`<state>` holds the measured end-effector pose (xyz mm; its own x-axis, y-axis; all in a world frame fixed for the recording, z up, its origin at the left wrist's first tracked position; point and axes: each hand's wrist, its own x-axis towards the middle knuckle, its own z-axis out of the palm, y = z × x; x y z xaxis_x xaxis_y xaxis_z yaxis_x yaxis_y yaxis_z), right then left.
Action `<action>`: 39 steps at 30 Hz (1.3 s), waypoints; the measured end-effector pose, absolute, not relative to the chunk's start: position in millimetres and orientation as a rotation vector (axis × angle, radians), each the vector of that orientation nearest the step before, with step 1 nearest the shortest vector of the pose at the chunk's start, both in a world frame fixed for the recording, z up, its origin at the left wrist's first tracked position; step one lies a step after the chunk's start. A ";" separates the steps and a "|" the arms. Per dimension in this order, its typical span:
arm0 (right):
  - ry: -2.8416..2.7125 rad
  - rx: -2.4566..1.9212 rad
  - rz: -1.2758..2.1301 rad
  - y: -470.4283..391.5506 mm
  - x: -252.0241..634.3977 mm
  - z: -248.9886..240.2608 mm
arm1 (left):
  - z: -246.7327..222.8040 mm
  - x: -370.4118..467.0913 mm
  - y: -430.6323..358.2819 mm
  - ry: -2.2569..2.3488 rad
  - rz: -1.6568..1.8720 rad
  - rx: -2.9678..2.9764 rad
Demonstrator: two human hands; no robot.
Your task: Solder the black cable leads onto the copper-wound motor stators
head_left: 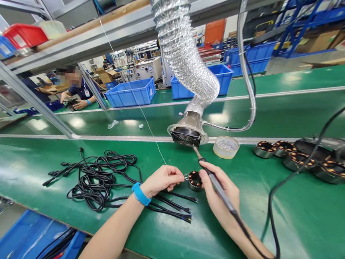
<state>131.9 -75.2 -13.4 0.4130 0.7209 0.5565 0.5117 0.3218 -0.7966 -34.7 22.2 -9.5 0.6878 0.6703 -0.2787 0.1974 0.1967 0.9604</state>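
A small ring-shaped stator (pixel 195 181) with copper windings sits on the green bench between my hands. My left hand (pixel 164 180), with a blue wristband, pinches small wire ends at the stator's left edge; a thin pale strand hangs down from above to near these fingers. My right hand (pixel 220 188) holds a soldering iron (pixel 218 186), its tip pointing up and left below the fume hood, while the fingertips touch the stator's right side. Black cables (pixel 95 183) lie coiled to the left, their stripped ends beneath and right of my left wrist.
A fume hood (pixel 189 125) on a silver duct hangs over the bench, with a tape roll (pixel 225 146) beside it. More stators (pixel 301 161) stand at right. The iron's black cord loops on the right. Across the bench sits a person (pixel 81 89).
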 end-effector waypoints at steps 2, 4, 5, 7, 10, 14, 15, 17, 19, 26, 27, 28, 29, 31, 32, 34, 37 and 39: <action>-1.228 -1.298 0.088 -80.2 134.6 -9.6 | -10.0 -34.2 22.0 0.795 0.382 1.369; -1.274 -1.237 -0.005 -84.8 137.0 -9.3 | -10.1 -33.6 21.1 0.797 0.388 1.370; -1.308 -1.202 -0.042 -86.8 137.8 -10.1 | -10.0 -33.4 20.6 0.798 0.392 1.369; -1.367 -1.148 -0.106 -89.5 138.5 -12.5 | -9.6 -33.1 19.7 0.797 0.399 1.367; -1.437 -1.124 -0.158 -90.7 137.9 -15.4 | -9.2 -33.4 19.2 0.793 0.402 1.368; -1.477 -1.127 -0.147 -89.0 137.0 -16.0 | -9.8 -34.2 19.4 0.782 0.398 1.365; -1.477 -1.124 -0.143 -88.5 136.8 -15.7 | -10.0 -34.4 19.4 0.781 0.399 1.364; -1.469 -1.118 -0.136 -87.9 136.5 -15.0 | -10.2 -34.7 19.4 0.777 0.401 1.362; -1.454 -1.122 -0.126 -88.2 136.2 -14.5 | -10.2 -34.9 19.3 0.777 0.401 1.361; -1.338 -1.178 -0.096 -88.7 138.4 -16.3 | -11.3 -34.5 20.0 0.780 0.400 1.359; -1.321 -1.182 -0.091 -88.2 139.0 -16.6 | -11.4 -34.4 20.1 0.782 0.398 1.359; -1.307 -1.181 -0.086 -87.8 139.6 -16.9 | -11.5 -34.4 20.1 0.784 0.398 1.358; -1.300 -1.179 -0.080 -87.4 140.0 -17.0 | -11.5 -34.3 20.1 0.785 0.398 1.359; -1.302 -1.172 -0.072 -87.0 140.4 -16.9 | -11.2 -34.3 20.2 0.786 0.401 1.359; -1.306 -1.170 -0.073 -87.1 140.4 -16.7 | -11.0 -34.4 20.3 0.786 0.404 1.358; -1.314 -1.176 -0.079 -87.7 140.3 -16.3 | -10.6 -34.4 20.5 0.786 0.409 1.355; -1.313 -1.189 -0.091 -88.3 139.9 -15.9 | -10.5 -34.4 20.8 0.787 0.412 1.350; -1.314 -1.189 -0.091 -87.9 139.8 -15.8 | -10.8 -34.4 20.9 0.788 0.410 1.349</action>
<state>139.8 -87.9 -15.8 0.3377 0.5465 0.7663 0.6466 0.4569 -0.6108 -34.4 20.9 -10.8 0.6842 0.6792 -0.2655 0.1716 0.2039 0.9638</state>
